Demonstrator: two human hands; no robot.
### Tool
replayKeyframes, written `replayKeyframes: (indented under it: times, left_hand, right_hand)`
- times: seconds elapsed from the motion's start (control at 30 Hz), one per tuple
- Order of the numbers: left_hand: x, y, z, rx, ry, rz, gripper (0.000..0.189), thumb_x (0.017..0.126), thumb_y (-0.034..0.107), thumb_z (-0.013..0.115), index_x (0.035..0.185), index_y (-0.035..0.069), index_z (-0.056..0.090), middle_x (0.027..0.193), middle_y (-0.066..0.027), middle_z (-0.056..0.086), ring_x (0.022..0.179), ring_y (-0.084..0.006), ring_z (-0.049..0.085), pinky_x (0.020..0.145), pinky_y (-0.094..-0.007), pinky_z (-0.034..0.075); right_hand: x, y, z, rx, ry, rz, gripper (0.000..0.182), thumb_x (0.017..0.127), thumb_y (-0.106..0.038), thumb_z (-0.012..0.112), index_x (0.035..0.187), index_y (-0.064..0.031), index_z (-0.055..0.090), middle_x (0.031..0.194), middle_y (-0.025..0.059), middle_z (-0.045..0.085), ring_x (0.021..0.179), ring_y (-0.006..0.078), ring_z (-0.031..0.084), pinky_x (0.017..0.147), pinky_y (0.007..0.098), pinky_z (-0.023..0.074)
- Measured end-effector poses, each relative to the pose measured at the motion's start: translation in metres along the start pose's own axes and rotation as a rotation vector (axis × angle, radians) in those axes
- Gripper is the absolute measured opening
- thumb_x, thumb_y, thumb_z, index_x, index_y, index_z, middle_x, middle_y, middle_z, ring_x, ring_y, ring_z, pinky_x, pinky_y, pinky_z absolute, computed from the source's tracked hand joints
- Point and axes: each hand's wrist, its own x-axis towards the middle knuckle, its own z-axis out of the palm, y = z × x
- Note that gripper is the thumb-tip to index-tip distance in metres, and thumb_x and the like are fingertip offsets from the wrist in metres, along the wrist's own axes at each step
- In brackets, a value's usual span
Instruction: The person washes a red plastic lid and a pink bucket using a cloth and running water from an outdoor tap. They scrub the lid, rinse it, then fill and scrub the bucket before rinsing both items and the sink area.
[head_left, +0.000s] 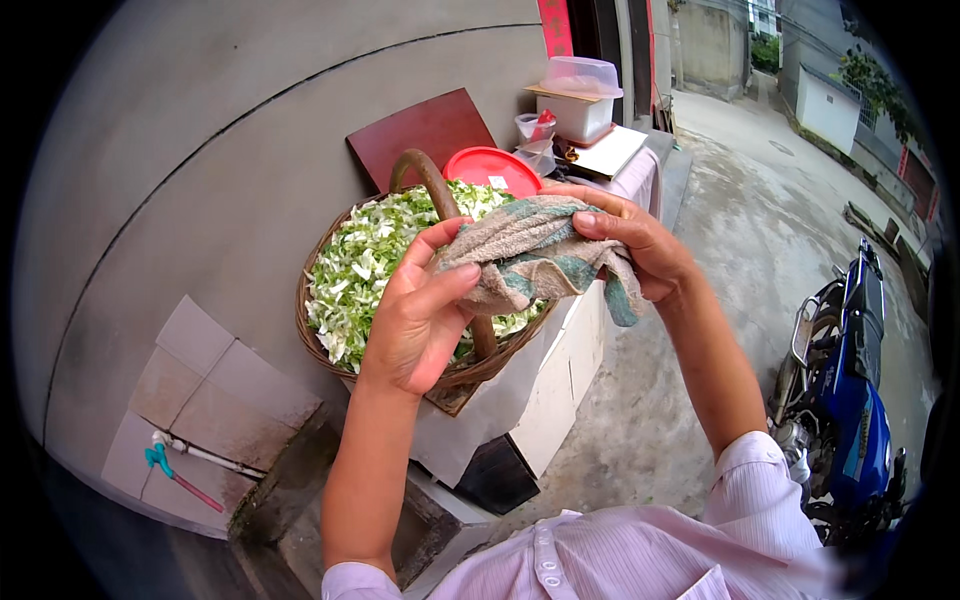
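A crumpled beige and green cloth (536, 251) is stretched between my two hands, in the middle of the view. My left hand (420, 315) grips its left end between thumb and fingers. At the right end, my right hand (637, 236) pinches it with the thumb on top, and a corner dangles below. Behind and below the cloth stands a wicker basket (309, 330) with a thick arched handle (427, 169). Chopped green and white leafy vegetable (367, 255) fills it. My hands and the cloth hide part of the basket's right side.
Beyond the basket are a red round lid (491, 166), a dark red board (420, 131), and a white tub (576, 116) under a clear cover. A tap (159, 454) with a hose is at lower left, beside a concrete basin (322, 517). A blue motorcycle (855, 420) stands at right.
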Motion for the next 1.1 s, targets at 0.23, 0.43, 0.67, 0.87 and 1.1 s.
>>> replayKeyframes:
  times: [0.23, 0.43, 0.67, 0.87, 1.1]
  left_hand:
    - [-0.01, -0.092, 0.013, 0.043, -0.171, -0.386, 0.079, 0.081, 0.03, 0.068, 0.139, 0.003, 0.022, 0.131, -0.0156, 0.037, 0.124, -0.0282, 0.037, 0.101, -0.0484, 0.033]
    - [0.025, -0.195, 0.054, -0.191, -0.287, -0.575, 0.071, 0.086, 0.032, 0.063, 0.137, 0.005, 0.023, 0.129, -0.0074, 0.04, 0.122, -0.0192, 0.039, 0.101, -0.047, 0.034]
    - [0.101, -0.287, 0.083, -0.149, -0.254, -0.578, 0.041, 0.09, 0.021, 0.057, 0.125, 0.004, 0.042, 0.116, -0.0045, 0.052, 0.106, -0.0147, 0.051, 0.089, -0.0361, 0.042]
    - [0.199, -0.337, 0.126, -0.183, 0.015, -0.495, 0.034, 0.09, 0.024, 0.055, 0.12, 0.012, 0.049, 0.107, 0.0017, 0.057, 0.094, -0.0101, 0.052, 0.077, -0.028, 0.04]
    - [0.351, -0.339, 0.023, 0.193, 0.699, 0.057, 0.024, 0.082, 0.02, 0.063, 0.103, 0.011, 0.054, 0.099, 0.0025, 0.057, 0.088, -0.0091, 0.052, 0.069, -0.03, 0.043]
  right_hand:
    - [-0.047, 0.022, -0.026, 0.177, 0.225, -0.001, 0.034, 0.086, -0.015, 0.059, 0.115, 0.0013, 0.054, 0.097, 0.0087, 0.063, 0.085, 0.0154, 0.063, 0.077, 0.0292, 0.0527]
    - [-0.101, 0.057, -0.069, -0.047, 0.663, -0.034, 0.033, 0.09, -0.021, 0.054, 0.115, -0.0013, 0.054, 0.096, 0.0068, 0.06, 0.084, 0.0128, 0.059, 0.075, 0.0278, 0.0504]
    - [-0.137, 0.052, -0.153, -0.416, 0.743, -0.09, 0.03, 0.088, -0.012, 0.051, 0.115, -0.0022, 0.059, 0.101, 0.005, 0.061, 0.093, 0.0126, 0.056, 0.085, 0.0274, 0.0443]
    - [-0.127, 0.026, -0.271, -0.65, 0.686, -0.146, 0.036, 0.085, -0.012, 0.059, 0.12, -0.0058, 0.056, 0.107, 0.0081, 0.058, 0.097, 0.0137, 0.053, 0.083, 0.0276, 0.0439]
    - [-0.135, 0.003, -0.398, -0.497, 0.817, -0.004, 0.033, 0.086, -0.017, 0.059, 0.117, -0.0043, 0.056, 0.099, 0.0051, 0.061, 0.089, 0.0101, 0.054, 0.074, 0.0239, 0.043]
